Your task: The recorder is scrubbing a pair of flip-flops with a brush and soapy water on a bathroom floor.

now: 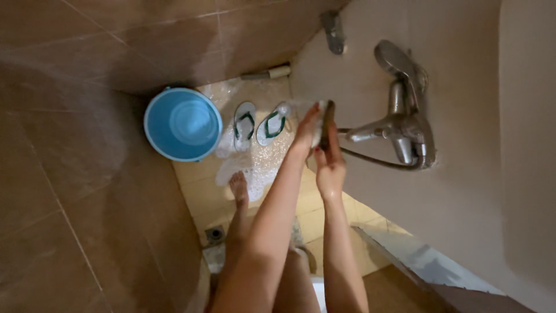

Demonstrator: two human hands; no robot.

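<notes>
Item: a small dark, narrow object, slim and elongated, too small and dim to name more closely; a pale whitish piece, perhaps cloth or sponge, shows against it on its left side. Position: held up between both hands, just in front of the spout of a chrome mixer tap on the right wall. Long axis runs roughly up and down in the head view, upper end tilted slightly right, toward the top of the picture. Left hand: fingers stretched long and pressed against the pale piece and the object's left side; whether they close around it cannot be told. Right hand: fingers curled up along the object's right side and lower end, wrapped on it. Tap: lever handle on top, a dark hose looping from beneath it along the wall. Wall on the right: pale beige, smooth; a small metal bracket near the top. Wall on the left: large brown tiles. Floor: pale yellow tiles, wet, with patches of white foam. On the floor: a round blue bucket in the corner; a pair of white flip-flops with green straps just beside it; a square drain; the person's bare foot on the foam's edge.
</notes>
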